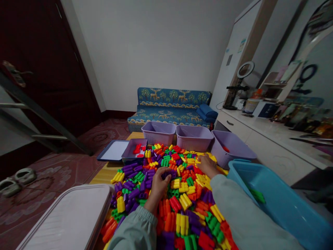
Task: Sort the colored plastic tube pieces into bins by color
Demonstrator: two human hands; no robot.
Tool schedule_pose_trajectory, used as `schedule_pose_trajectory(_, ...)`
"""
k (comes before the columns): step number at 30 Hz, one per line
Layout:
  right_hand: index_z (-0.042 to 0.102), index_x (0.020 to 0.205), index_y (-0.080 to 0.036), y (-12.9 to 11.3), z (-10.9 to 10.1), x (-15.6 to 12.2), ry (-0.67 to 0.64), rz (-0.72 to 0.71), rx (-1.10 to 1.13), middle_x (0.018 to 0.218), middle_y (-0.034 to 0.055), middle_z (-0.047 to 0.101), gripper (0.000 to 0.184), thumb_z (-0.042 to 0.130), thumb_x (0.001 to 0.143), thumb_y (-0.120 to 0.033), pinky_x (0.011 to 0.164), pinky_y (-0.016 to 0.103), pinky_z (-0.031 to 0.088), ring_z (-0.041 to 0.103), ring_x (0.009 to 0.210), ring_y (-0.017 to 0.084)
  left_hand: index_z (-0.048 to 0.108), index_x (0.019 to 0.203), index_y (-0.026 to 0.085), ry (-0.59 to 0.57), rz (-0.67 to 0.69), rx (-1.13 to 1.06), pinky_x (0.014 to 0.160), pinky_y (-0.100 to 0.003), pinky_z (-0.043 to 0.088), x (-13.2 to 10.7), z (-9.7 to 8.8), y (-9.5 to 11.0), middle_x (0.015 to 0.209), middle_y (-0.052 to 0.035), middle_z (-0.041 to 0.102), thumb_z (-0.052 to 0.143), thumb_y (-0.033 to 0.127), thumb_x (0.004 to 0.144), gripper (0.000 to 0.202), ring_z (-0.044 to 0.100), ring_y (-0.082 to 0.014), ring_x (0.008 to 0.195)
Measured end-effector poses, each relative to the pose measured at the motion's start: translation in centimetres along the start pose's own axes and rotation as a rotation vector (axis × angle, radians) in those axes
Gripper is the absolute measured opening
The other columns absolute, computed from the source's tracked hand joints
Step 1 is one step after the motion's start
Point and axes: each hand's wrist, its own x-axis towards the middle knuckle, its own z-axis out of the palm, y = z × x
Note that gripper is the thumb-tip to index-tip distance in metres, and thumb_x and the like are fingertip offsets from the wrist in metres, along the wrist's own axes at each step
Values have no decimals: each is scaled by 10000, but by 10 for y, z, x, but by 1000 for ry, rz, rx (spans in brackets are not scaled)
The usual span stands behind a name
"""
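Observation:
A big heap of plastic building blocks (179, 187), red, yellow, green, purple and orange, covers the low surface in front of me. My left hand (159, 183) is curled over purple blocks near the middle of the heap, fingers closed round them. My right hand (207, 164) rests further back on the heap among yellow and red blocks, fingers bent down onto them; what it grips is hidden. Both forearms wear pale grey-green sleeves.
Three lilac bins (158, 132) (194, 137) (232, 147) stand behind the heap, plus a small lilac tray (130, 154) with red blocks and a blue-rimmed lid (112, 151). A blue tub (283, 205) with green blocks is at right, a white lidded box (67, 218) at left. Sofa, white cabinet and dark door lie beyond.

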Motion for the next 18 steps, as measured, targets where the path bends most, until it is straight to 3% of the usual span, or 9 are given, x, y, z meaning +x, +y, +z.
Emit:
schedule_pose_trajectory(5,703,860,-183,-29,-7,-3,-53,-103,79,993,114,669,151,622,734,-202,763,308,428,624,957,249,702,905,191,-4,-12,33,935,-379,446,-1,-1,2,983,-51,670,600,68,666,287,601,-197,980)
schedule_pose_trajectory(9,720,787,-213,-42,3,-1,-98,-165,231,897,66,710,157,656,661,-145,754,288,436,639,916,231,699,927,192,-16,-4,54,935,-366,441,-2,-2,2,996,-52,665,599,61,676,301,595,-192,986)
schedule_pose_trajectory(14,725,738,-183,-39,20,8,-87,-218,426,817,40,726,205,616,616,-61,737,257,474,657,843,197,696,924,184,-3,14,60,935,-362,440,-2,-1,0,994,-50,661,603,40,669,308,595,-189,984)
schedule_pose_trajectory(18,724,894,-142,-23,21,19,-33,-164,571,806,49,727,245,569,705,-166,679,268,515,673,779,194,697,945,183,-22,10,52,944,-371,436,-1,-1,-1,1008,-56,656,597,34,676,323,592,-192,996)
